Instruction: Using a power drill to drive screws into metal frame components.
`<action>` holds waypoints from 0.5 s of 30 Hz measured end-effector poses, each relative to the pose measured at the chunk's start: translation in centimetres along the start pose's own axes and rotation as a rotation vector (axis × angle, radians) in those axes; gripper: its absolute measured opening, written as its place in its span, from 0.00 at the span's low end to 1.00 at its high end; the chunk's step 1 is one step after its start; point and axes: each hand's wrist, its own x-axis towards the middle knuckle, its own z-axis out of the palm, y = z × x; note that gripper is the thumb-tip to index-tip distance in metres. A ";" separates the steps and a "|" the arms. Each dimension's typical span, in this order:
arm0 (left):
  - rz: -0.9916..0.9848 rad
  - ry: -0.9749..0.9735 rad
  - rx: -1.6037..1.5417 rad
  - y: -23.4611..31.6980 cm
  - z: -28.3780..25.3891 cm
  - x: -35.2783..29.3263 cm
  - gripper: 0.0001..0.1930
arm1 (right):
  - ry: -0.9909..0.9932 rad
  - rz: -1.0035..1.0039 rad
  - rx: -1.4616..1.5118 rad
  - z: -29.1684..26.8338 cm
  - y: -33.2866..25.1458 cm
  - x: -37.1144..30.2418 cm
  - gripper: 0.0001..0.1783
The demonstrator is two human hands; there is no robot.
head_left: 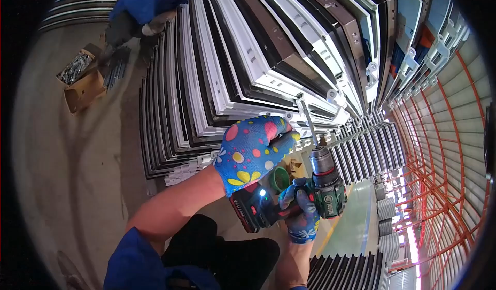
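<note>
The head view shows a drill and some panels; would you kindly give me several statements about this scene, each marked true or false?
1. The right hand holds the drill. True.
2. The left hand is bare. False: the left hand wears a patterned glove.
3. The bit points toward the panels. True.
4. The tub is red. False: the tub is green.

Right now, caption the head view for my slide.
Gloved right hand grips a cordless drill, bit pointing toward framed panels; gloved left hand nearby.
</note>
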 end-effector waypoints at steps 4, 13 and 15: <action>0.010 0.003 -0.011 0.4 0.8 0.1 0.08 | 0.127 -0.057 -0.289 2.1 -3.6 -1.2 0.14; -0.060 0.032 -0.133 0.9 1.1 0.1 0.09 | 0.158 -0.109 -0.706 0.4 -8.0 -1.3 0.13; -0.075 0.027 -0.144 0.7 1.2 0.2 0.09 | 0.182 -0.093 -0.672 0.5 -7.9 -1.1 0.12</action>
